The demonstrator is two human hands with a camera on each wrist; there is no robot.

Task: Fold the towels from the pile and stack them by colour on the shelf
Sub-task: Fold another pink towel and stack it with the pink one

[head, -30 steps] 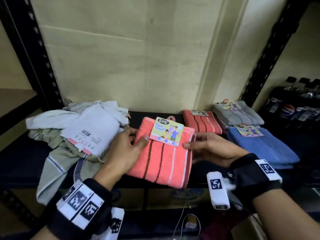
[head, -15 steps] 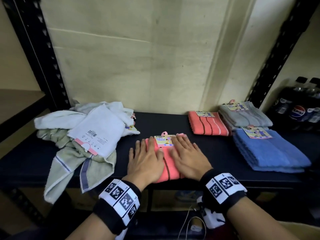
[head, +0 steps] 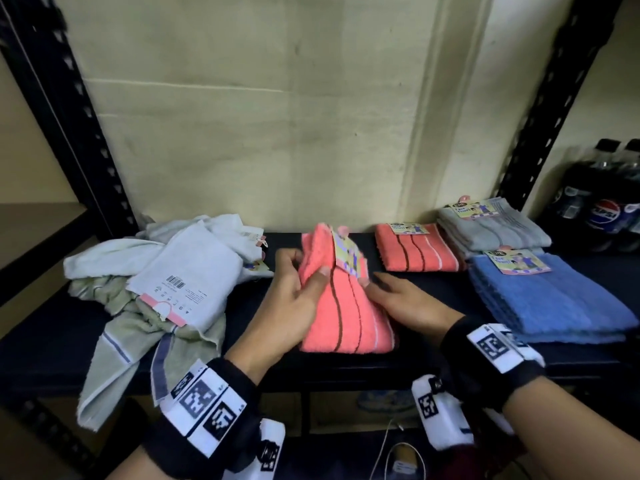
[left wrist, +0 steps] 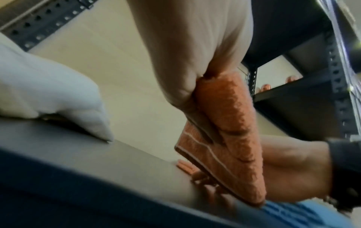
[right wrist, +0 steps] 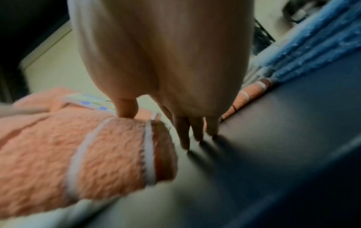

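**Both hands on the folded coral towel at the shelf's front**

Our left hand (head: 287, 306) gripped the folded coral towel (head: 346, 313), thumb pressed on its top face and fingers curled round the far left edge, lifting that end off the shelf (head: 86, 327) so the towel stood tilted. The left wrist view showed the same clamp from below, the towel's folded edge pinched between thumb and fingers, its lower corner near the shelf surface.

Our right hand (head: 405, 299) lay just right of the towel with fingers straight and relaxed, their tips on the dark shelf; the thumb touched the towel's right edge beside the paper label (head: 348, 259). It held nothing that we could see.

Left of our left hand sat the unfolded pile (head: 152, 285): pale grey-white and greenish towels in a heap, one with a barcode tag on top, and a green corner hanging over the shelf's front edge.

Beyond our right hand, near the wall, lay a folded coral towel with stripes (head: 415, 252), well apart from the one we held. Further right stood the grey stack (head: 491, 230), and in front of it the blue stack (head: 547, 299), each with a label on top. Past the shelf post to the far right stood dark soda bottles (head: 606, 202).
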